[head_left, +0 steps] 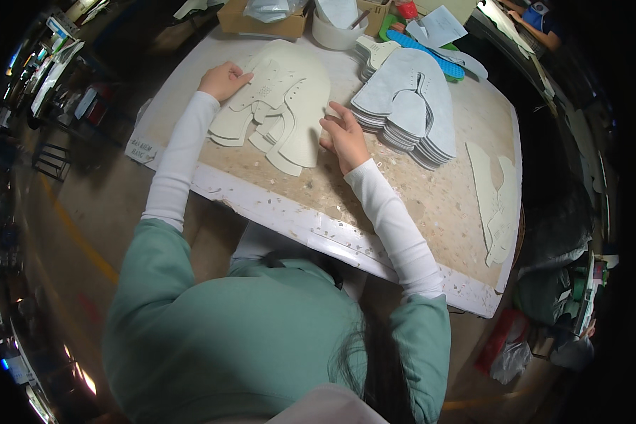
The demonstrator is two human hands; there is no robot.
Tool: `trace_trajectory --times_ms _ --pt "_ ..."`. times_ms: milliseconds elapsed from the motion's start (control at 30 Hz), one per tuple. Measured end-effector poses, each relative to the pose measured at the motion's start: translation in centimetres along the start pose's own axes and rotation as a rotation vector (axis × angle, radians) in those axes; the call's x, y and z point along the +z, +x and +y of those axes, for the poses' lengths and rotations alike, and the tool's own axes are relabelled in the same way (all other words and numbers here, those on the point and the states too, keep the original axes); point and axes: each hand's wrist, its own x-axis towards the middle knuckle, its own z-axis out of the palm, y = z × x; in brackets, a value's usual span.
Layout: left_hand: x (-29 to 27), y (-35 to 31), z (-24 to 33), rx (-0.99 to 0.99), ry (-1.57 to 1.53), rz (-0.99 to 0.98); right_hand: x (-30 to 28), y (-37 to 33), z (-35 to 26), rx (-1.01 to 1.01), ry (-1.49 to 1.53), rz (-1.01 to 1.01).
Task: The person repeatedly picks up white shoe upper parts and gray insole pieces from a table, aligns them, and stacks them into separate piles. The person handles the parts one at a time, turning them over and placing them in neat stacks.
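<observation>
My left hand (222, 81) is at the far left edge of a pile of cream shoe-upper pieces (307, 106), fingers curled and thumb against the top piece's edge. That top piece has a row of punched holes and a perforated patch. Beside the pile's right edge, my right hand (346, 140) has its fingers bent and apart, with no clear grip on anything. To its right stands a thick stack of pale blue-grey upper pieces (438, 106), curved and punched with holes. Undersides of both hands are hidden.
Small offcuts litter the worn table (417, 194). Loose cream pieces (493, 205) lie at the right. Along the back are a cardboard box (261, 27), a white tub (336, 34), a blue sole-shaped item (431, 55) and small cream parts (376, 53). A labelled card (143, 149) marks the left corner.
</observation>
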Motion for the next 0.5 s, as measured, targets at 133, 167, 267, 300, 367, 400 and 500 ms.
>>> trace_trajectory --times_ms 133,167,267,300,367,400,500 --pt "0.1 -1.4 -1.7 -0.047 -0.111 -0.021 1.9 1.1 0.0 0.032 0.021 0.066" --pt "0.1 -1.6 -1.8 -0.06 -0.159 -0.035 2.1 1.3 0.0 0.029 -0.015 0.08" --pt "0.4 -2.4 -1.5 -0.116 -0.233 -0.067 2.0 1.6 0.4 -0.018 -0.078 0.102" --pt "0.6 -2.7 -1.2 -0.092 -0.25 -0.087 1.8 1.5 0.5 -0.031 -0.101 0.103" --pt "1.0 -4.0 -0.3 -0.055 -0.287 -0.118 1.6 0.9 0.7 -0.073 -0.089 0.028" --pt "1.1 -4.8 0.1 -0.017 -0.363 -0.128 1.4 0.4 0.6 -0.082 -0.066 -0.02" --pt "1.1 -7.7 1.2 0.059 -0.554 -0.2 0.6 -1.1 -0.1 0.007 0.0 -0.127"
